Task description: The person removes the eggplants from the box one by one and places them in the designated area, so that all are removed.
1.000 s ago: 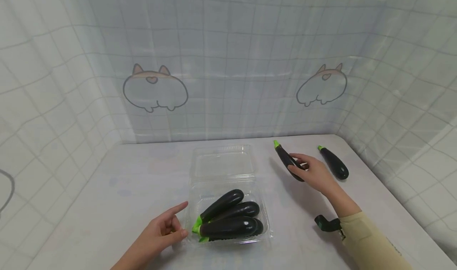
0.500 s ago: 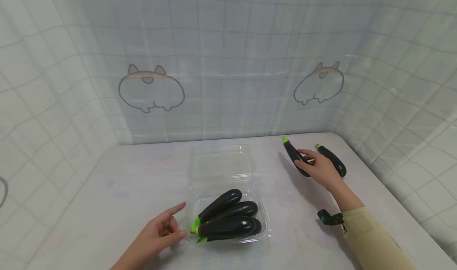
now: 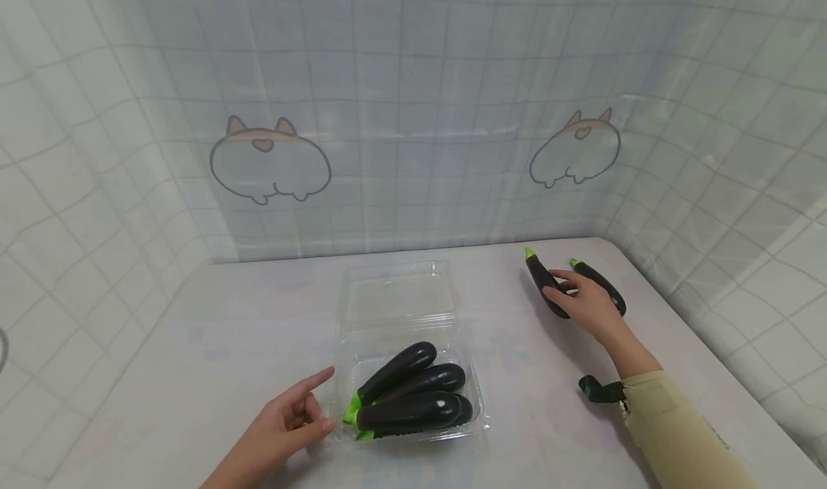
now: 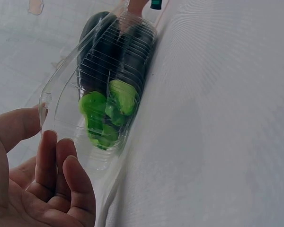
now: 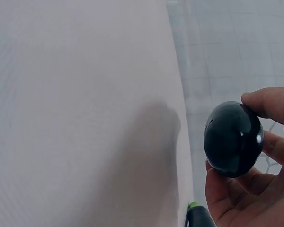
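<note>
"Eggplant (image 3: pixel 541 277), one: location?"

"Above the bench (image 3: pixel 258 331), far right, in the right hand (image 3: pixel 588 306), fingers (image 5: pixel 272 101) curled round its blunt half. Since a second ago: shifted right, nearer the second eggplant (image 3: pixel 599 278)."

"Orientation?"

"Stem (image 3: pixel 530 253) away from the person, slightly left; long axis slanting."

"Left hand (image 3: pixel 281 428)?"

"Half spread at the box (image 3: pixel 400 324), as before."
</note>
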`<state>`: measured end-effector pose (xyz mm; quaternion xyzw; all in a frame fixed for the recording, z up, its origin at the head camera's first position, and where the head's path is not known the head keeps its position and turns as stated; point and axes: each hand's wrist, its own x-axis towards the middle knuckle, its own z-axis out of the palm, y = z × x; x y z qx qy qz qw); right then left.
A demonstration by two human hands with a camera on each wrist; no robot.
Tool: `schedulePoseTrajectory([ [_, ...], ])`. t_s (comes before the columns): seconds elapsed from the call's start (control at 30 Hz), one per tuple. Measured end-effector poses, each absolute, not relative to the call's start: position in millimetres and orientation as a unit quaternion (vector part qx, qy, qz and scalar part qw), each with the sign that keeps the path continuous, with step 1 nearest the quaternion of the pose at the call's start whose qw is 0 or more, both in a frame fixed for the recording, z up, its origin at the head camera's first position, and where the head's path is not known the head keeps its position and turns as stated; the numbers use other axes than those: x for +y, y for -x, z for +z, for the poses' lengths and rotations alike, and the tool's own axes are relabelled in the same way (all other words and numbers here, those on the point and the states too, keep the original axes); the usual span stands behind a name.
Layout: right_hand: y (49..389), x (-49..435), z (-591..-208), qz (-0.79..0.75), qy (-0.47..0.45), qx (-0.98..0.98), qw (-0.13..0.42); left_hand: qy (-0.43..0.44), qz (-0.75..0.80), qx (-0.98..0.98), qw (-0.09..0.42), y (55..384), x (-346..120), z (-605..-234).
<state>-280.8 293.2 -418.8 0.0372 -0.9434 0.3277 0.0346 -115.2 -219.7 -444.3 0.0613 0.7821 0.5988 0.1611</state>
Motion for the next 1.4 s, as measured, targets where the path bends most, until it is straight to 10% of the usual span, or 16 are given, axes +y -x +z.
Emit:
schedulePoseTrajectory([
  [1.4,285,301,-426,0.264,-0.007,-0.964,0.018,-0.068,0.598,0.783,0.158,114,-219,-444],
])
